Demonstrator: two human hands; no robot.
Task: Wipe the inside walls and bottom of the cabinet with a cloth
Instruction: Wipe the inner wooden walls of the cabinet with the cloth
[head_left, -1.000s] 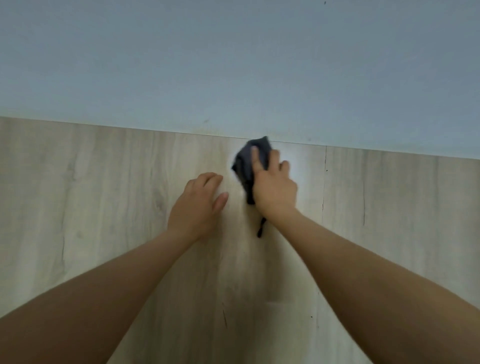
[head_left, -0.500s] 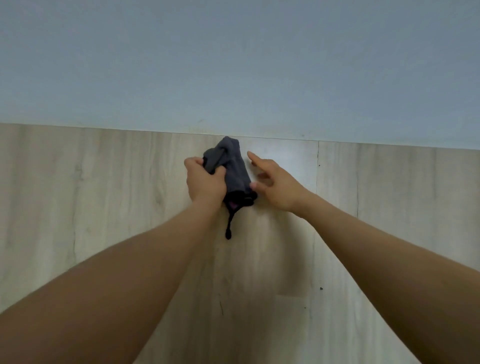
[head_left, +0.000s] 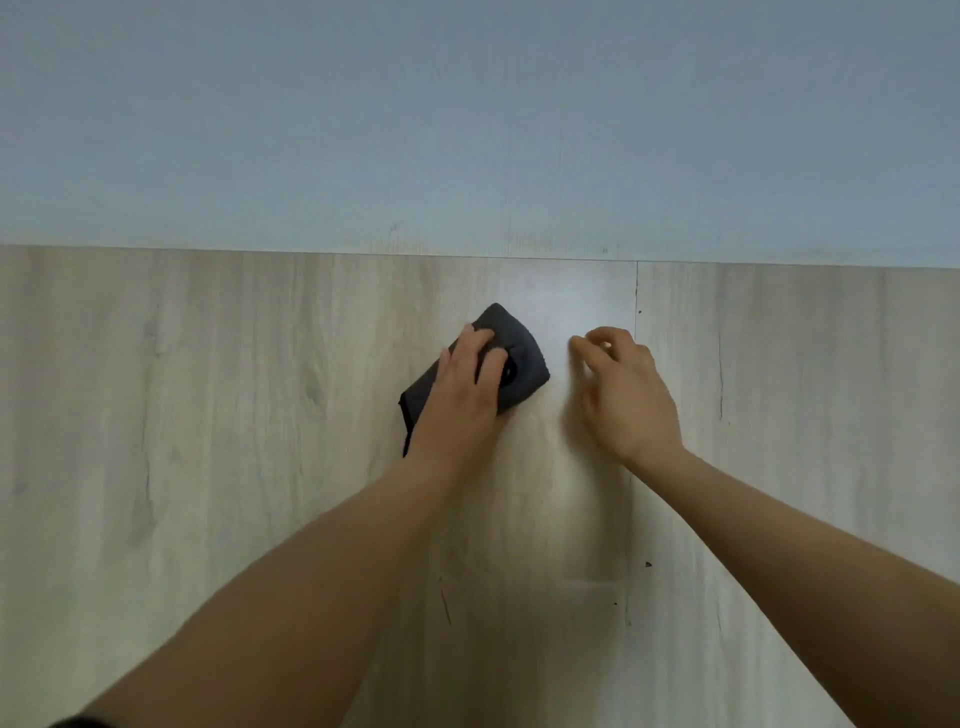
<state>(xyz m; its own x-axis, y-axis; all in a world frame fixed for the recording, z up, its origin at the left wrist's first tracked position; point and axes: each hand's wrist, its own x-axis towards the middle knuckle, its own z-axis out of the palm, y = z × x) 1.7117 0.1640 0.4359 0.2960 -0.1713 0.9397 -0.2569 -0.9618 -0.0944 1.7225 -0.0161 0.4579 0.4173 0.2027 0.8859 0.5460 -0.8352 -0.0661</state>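
A dark grey cloth (head_left: 519, 358), folded into a wad, lies on the light wood-grain panel (head_left: 208, 415) of the cabinet. My left hand (head_left: 462, 389) lies on top of it and presses it down, thumb spread to the left; most of the cloth is hidden under the palm. A thin dark tail of the cloth pokes out beside my left wrist. My right hand (head_left: 623, 395) hovers just right of the cloth with loosely curled fingers and holds nothing. A pale blue-grey back wall (head_left: 467, 130) rises behind the panel.
A seam (head_left: 636, 322) runs down the wood-grain panel just right of my right hand. A few small dark specks and a short scratch (head_left: 445, 605) mark the panel nearer to me. Bare wood-grain surface stretches far to the left and right.
The cloth passed from my right hand to my left. My left hand now presses it flat on the panel, lower than before, and my right hand has let go and drawn off to the right.
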